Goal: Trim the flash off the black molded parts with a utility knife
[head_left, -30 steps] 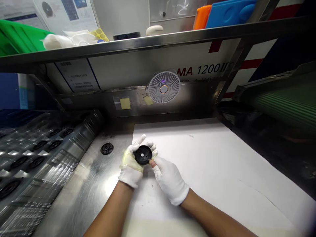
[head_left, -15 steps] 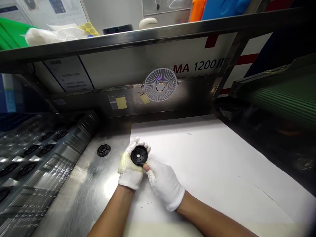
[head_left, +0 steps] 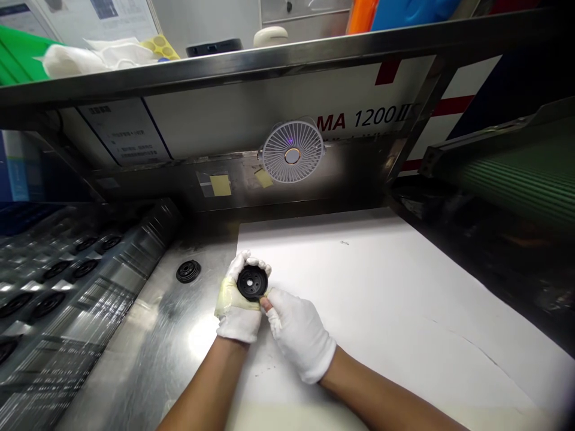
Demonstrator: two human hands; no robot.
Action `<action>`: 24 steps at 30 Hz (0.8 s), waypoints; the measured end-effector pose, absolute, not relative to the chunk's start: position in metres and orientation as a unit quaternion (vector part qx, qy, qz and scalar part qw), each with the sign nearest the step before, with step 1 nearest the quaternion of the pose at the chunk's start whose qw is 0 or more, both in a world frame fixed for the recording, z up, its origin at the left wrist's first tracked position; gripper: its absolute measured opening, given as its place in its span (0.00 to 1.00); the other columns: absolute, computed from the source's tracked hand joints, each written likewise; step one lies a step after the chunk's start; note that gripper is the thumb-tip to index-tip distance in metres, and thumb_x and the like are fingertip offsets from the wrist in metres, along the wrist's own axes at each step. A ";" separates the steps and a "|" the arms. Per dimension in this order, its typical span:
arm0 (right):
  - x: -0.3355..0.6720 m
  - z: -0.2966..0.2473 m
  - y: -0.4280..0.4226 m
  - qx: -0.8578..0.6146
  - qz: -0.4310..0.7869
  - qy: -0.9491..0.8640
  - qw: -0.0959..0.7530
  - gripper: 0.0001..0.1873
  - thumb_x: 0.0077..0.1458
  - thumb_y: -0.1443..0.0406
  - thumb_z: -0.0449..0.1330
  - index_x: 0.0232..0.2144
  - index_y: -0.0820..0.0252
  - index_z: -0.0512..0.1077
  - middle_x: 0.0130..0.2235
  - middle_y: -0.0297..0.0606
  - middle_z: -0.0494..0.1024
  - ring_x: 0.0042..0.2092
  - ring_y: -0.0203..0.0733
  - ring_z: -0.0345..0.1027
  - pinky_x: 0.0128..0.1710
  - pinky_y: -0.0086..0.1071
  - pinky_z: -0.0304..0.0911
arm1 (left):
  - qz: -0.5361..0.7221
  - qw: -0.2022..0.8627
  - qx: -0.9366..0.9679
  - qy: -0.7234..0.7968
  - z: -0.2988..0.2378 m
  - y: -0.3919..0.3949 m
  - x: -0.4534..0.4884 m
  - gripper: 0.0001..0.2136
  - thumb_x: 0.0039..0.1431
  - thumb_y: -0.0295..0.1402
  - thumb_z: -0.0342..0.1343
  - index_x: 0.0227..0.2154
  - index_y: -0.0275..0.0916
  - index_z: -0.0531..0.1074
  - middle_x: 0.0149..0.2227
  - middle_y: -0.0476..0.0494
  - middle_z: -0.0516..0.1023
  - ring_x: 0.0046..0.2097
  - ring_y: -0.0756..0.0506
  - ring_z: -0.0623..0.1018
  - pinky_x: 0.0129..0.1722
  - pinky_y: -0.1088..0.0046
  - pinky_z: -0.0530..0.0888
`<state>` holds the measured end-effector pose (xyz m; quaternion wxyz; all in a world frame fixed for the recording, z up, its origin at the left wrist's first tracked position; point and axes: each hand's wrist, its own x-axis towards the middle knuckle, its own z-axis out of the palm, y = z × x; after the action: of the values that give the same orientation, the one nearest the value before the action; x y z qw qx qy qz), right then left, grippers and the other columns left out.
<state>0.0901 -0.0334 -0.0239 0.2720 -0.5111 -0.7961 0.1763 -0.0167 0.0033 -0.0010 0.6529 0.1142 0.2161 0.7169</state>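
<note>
Right in the middle of the action, the left hand [head_left: 238,308], in a white cotton glove with a yellowish translucent wrap across the palm side, is curled around a black round part [head_left: 252,282], fingers closed over its far edge, cradling it with the central hole facing up! The right hand [head_left: 299,335], white-gloved too, comes in from the near side, mostly closed, and one uncovered fingertip [head_left: 265,304] presses against the part's near rim, so both hands have hold of it. They're working just above a white paper sheet [head_left: 359,299] laid across the stainless steel desk [head_left: 157,323], right at the sheet's left edge. Just left of the hands, a second black ribbed ring [head_left: 188,271] sits on the steel, not touching anything else. Farther left, a transparent plastic tray [head_left: 67,281] shows rows of more black rings. Straight ahead, a small white clip fan [head_left: 292,157] hangs below a steel shelf [head_left: 269,63], with a yellow sticky note [head_left: 220,185] stuck just beside it, and over on the right there's a green ribbed cover [head_left: 516,179].
</note>
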 end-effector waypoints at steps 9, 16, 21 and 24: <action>0.102 -0.023 -0.024 -0.528 0.194 -0.773 0.293 0.11 0.61 0.64 0.45 0.31 0.57 0.65 0.30 0.32 0.72 0.30 0.37 0.65 0.29 0.29 0.52 | 0.652 0.700 0.136 0.256 0.000 -0.002 -0.025 0.10 0.48 0.28 0.51 0.35 0.34 0.70 0.28 0.43 0.69 0.32 0.45 0.72 0.32 0.64 0.71; 0.094 -0.021 -0.032 -0.519 0.194 -0.782 0.284 0.11 0.60 0.63 0.45 0.29 0.57 0.65 0.27 0.31 0.71 0.28 0.36 0.62 0.27 0.29 0.50 | 0.678 0.678 0.120 0.259 0.004 0.000 -0.021 0.01 0.50 0.27 0.54 0.28 0.36 0.69 0.25 0.47 0.67 0.29 0.50 0.70 0.31 0.71 0.70; 0.091 -0.018 -0.037 -0.461 0.300 -0.773 0.317 0.13 0.60 0.64 0.45 0.29 0.58 0.66 0.28 0.32 0.70 0.28 0.35 0.61 0.27 0.28 0.52 | 0.683 0.684 0.087 0.241 0.004 0.001 -0.023 0.02 0.50 0.26 0.54 0.28 0.35 0.69 0.25 0.47 0.68 0.29 0.50 0.71 0.32 0.72 0.71; 0.095 -0.018 -0.034 -0.416 0.439 -0.707 0.366 0.16 0.60 0.59 0.44 0.27 0.59 0.66 0.23 0.31 0.65 0.25 0.34 0.58 0.25 0.27 0.53 | 0.685 0.683 0.069 0.243 0.004 0.003 -0.026 0.02 0.49 0.26 0.54 0.27 0.35 0.69 0.25 0.47 0.68 0.29 0.50 0.71 0.32 0.70 0.72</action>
<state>0.0949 -0.0339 -0.0181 0.3659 -0.4161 -0.7071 0.4393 -0.0255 0.0029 0.0038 0.6835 0.0691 0.2426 0.6850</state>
